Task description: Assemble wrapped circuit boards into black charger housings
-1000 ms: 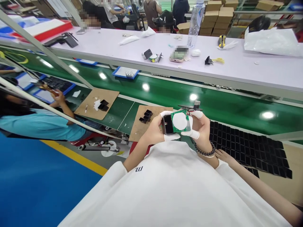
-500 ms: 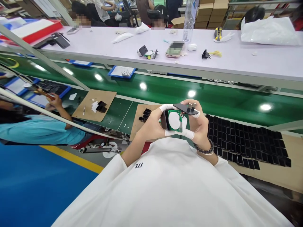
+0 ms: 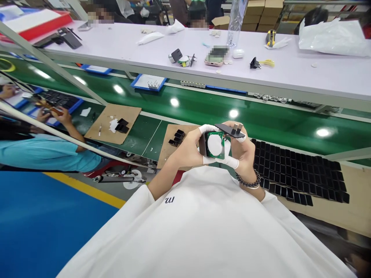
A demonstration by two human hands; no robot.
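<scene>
Both my hands hold one small assembly in front of my chest. My left hand [image 3: 188, 150] grips a black housing [image 3: 203, 143] that carries a green circuit board [image 3: 218, 146] with a round white pad on it. My right hand [image 3: 245, 152], with white finger cots and a bead bracelet, supports the board from the right and pinches a flat black plug cover [image 3: 231, 130] with metal prongs, lying over the top of the board. Fingers of both hands are closed round these parts.
A cardboard sheet [image 3: 333, 208] at my right carries several rows of black parts. Another cardboard piece [image 3: 171, 148] with a few black parts lies on the green conveyor [image 3: 275, 123]. A co-worker in a teal shirt [image 3: 43, 152] sits at left. A long white bench [image 3: 290, 77] with tools stands behind.
The black plug cover, held apart above the board a second ago, now lies tilted down against the board's top. My hands drew slightly closer together and upward.
</scene>
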